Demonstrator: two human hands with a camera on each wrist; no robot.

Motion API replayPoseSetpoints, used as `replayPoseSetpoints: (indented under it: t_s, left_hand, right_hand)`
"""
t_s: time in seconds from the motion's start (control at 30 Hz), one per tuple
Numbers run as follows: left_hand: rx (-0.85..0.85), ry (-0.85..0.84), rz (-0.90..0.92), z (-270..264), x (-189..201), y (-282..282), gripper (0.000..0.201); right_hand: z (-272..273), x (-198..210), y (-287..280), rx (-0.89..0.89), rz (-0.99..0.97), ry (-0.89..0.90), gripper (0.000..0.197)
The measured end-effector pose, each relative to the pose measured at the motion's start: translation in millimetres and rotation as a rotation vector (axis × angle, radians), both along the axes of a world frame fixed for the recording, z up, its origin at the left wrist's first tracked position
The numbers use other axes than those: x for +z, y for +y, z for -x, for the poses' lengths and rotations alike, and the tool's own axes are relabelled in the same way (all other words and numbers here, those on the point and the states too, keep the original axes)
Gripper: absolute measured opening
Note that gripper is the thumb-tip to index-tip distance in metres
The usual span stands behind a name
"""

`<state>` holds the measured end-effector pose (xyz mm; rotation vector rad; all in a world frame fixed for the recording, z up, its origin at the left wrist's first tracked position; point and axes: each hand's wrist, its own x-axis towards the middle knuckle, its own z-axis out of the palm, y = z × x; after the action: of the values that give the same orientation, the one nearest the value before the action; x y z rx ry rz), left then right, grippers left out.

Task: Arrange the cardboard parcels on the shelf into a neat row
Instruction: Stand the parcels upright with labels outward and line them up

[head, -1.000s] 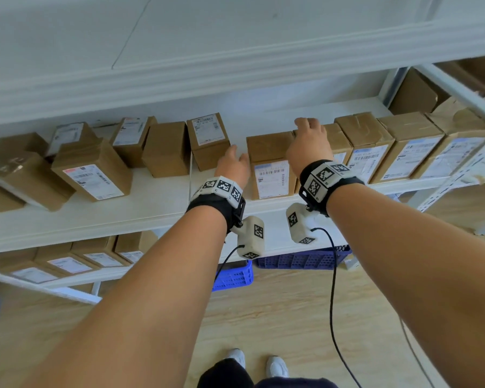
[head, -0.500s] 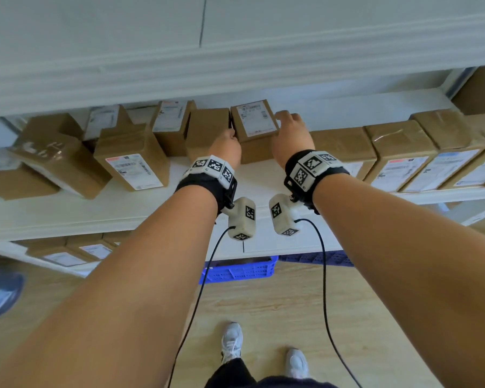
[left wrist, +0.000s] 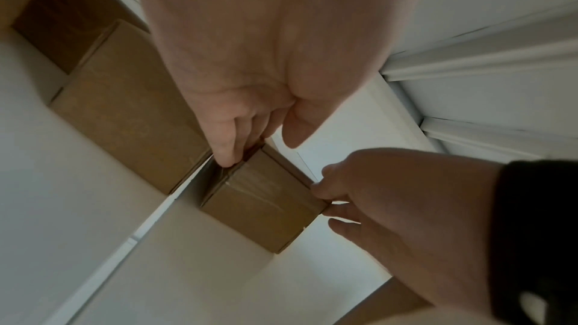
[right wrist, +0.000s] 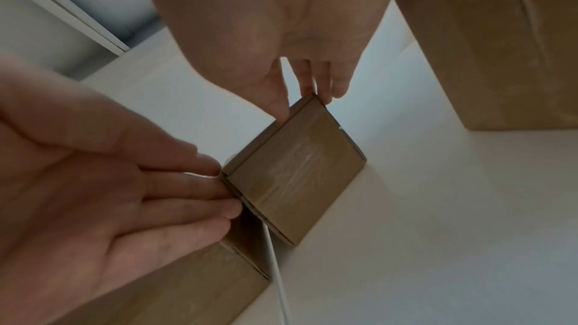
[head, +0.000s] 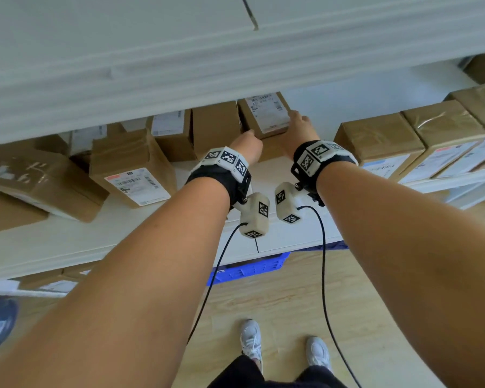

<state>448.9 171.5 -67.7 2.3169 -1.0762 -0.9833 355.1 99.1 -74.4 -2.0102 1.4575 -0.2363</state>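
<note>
A small cardboard parcel (head: 266,116) with a white label on top sits deep on the white shelf (head: 67,247), between my two hands. My left hand (head: 248,145) presses straight fingers (right wrist: 200,187) against its left edge. My right hand (head: 296,133) grips its right corner, thumb on one face and fingers on the other, as the right wrist view shows (right wrist: 300,83). A plain parcel (head: 216,127) stands just left of it. Several parcels (head: 381,141) stand side by side in a row at the right.
Loose, skewed parcels (head: 132,169) lie on the shelf's left part, one tilted (head: 39,186). The upper shelf's beam (head: 207,65) hangs low over the hands. Bare shelf lies between the held parcel and the row. A blue crate (head: 249,267) sits on the floor below.
A second ago my hands were on a parcel at the row's left end. They have moved left and back onto the labelled parcel, where they have stayed for the last half second.
</note>
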Motion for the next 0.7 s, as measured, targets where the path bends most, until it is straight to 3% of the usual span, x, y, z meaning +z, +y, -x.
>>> replayPoseSetpoints:
  t_s: [0.23, 0.4, 0.5, 0.7]
  left_hand:
    - [0.066, 0.055, 0.122, -5.1, -3.5, 9.5, 0.035]
    - [0.117, 0.182, 0.145, 6.7, -6.2, 33.1, 0.033]
    - [0.13, 0.157, 0.083, 18.0, -5.9, 47.1, 0.034]
    - [0.143, 0.121, 0.02, 39.8, -4.4, 64.4, 0.027]
  right_hand:
    - [12.9, -2.2, 16.3, -0.106, 0.032, -0.026, 0.045]
    - [30.5, 3.1, 38.1, -0.085, 0.042, 0.118, 0.043]
    - [43.7, 4.7, 50.8, 0.021, 0.052, 0.225, 0.037]
    - [63.8, 2.5, 61.2, -0.016, -0.046, 0.147, 0.03]
